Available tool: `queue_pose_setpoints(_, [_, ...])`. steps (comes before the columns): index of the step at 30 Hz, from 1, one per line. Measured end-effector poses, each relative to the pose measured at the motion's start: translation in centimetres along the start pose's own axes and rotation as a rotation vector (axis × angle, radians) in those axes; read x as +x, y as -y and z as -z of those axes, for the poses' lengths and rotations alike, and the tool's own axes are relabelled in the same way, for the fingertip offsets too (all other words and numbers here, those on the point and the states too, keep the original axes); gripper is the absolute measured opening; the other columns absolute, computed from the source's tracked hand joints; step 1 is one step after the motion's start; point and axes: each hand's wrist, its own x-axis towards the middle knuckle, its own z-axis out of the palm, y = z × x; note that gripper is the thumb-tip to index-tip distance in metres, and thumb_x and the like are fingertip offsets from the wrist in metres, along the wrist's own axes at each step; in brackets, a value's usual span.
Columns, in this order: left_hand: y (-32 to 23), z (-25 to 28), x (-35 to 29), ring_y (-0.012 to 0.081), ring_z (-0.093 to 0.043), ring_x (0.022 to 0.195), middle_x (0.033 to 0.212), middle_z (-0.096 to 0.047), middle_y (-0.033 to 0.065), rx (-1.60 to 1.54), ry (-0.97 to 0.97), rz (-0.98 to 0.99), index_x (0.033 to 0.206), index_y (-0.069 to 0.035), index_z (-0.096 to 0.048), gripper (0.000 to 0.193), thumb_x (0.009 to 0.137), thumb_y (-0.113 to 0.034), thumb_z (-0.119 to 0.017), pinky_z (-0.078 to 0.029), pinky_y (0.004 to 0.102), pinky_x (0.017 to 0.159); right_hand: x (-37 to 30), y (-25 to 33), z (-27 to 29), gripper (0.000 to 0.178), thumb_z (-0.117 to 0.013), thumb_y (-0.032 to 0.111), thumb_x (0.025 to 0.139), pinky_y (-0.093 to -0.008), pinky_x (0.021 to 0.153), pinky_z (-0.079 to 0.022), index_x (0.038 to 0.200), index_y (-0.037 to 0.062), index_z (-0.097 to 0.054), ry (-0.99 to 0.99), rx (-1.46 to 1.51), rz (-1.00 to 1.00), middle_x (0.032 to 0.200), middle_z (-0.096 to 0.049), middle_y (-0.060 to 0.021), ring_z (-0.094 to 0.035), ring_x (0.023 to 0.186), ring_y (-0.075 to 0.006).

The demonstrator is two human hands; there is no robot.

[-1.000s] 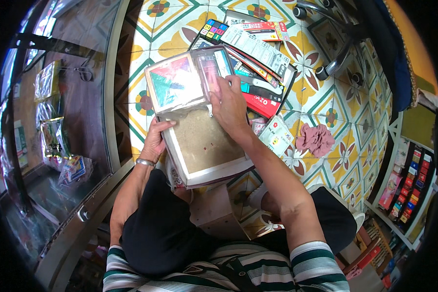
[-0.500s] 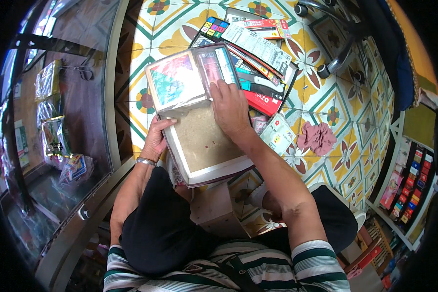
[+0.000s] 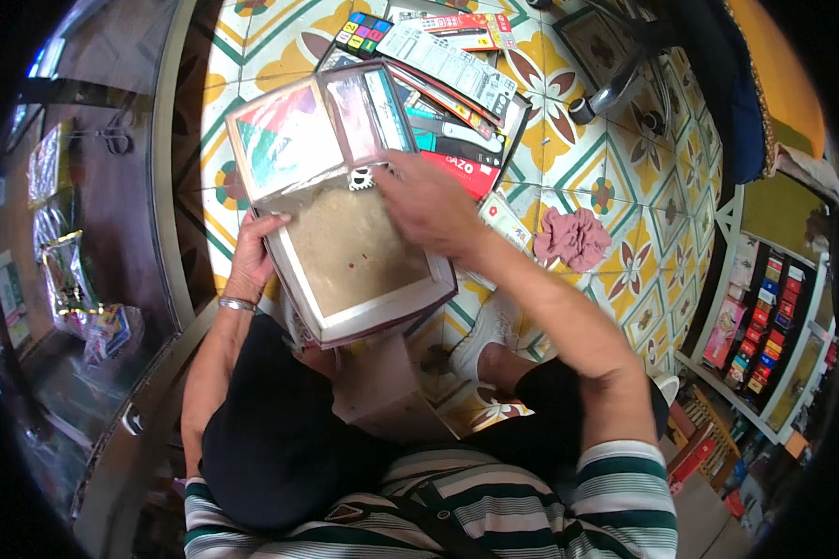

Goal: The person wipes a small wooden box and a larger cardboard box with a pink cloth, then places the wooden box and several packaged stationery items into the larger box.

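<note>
A shallow open box point(image 3: 322, 331) with dark outer sides and white inner edges rests tilted over my lap. My left hand point(image 3: 252, 252) is closed on its left side, thumb over the rim. Inside, at the far end, are a framed, shiny coloured panel point(image 3: 289, 135) and a narrow compartment with a pinkish packet point(image 3: 351, 112), both under clear plastic. The near part shows a bare brown bottom. A small white-and-black toothed piece point(image 3: 362, 178) lies by the fingertips of my right hand point(image 3: 429, 200), which is smeared by motion over the box's right side; its grip is unclear.
Beyond the box, several flat packages point(image 3: 447, 70), a red one point(image 3: 457, 170) among them, lie piled on the patterned tile floor. A crumpled pink cloth point(image 3: 571, 238) sits to the right. A glass case point(image 3: 112, 214) flanks me; a chair base point(image 3: 615, 93) stands far right.
My right hand has drawn back right from the narrow compartment, and the white-and-black piece now shows. The view has shifted, so everything sits further left and up. My left hand keeps its hold.
</note>
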Motion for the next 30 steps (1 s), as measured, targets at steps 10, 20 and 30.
queue_pose_setpoints(10, [-0.3,-0.3,0.2,0.0230,-0.065,0.103,0.113,-0.064,0.0103,0.007,-0.007,0.027,0.127,-0.003,-0.051,0.047,0.082,0.007,-0.063,-0.054,0.0384,0.097,-13.9,-5.5,5.7,0.132,-0.089,0.055,0.057,-0.0513,0.112,-0.033,0.153,0.0000,-0.017,0.506,-0.027,-0.647,0.150,-0.032,-0.0315,-0.037,0.136,-0.0456])
queue_pose_setpoints(20, [0.3,0.3,0.2,0.0228,-0.066,0.101,0.113,-0.064,0.0131,-0.033,-0.076,-0.014,0.126,-0.001,-0.050,0.050,0.081,0.007,-0.069,-0.056,0.0364,0.092,-15.0,-3.8,2.6,0.129,-0.086,0.039,0.052,-0.0535,0.104,-0.034,0.152,-0.0019,-0.015,0.381,-0.115,-0.638,0.134,-0.035,-0.0346,-0.041,0.120,-0.0491])
queue_pose_setpoints(30, [-0.4,-0.2,0.3,0.0228,-0.065,0.103,0.115,-0.063,0.0134,-0.013,-0.014,0.045,0.124,-0.001,-0.050,0.044,0.083,0.005,-0.066,-0.056,0.0378,0.093,-14.3,-3.5,1.7,0.131,-0.087,0.039,0.052,-0.0573,0.104,-0.032,0.156,0.0112,-0.013,0.417,-0.143,-0.603,0.138,-0.031,-0.0305,-0.037,0.125,-0.0480])
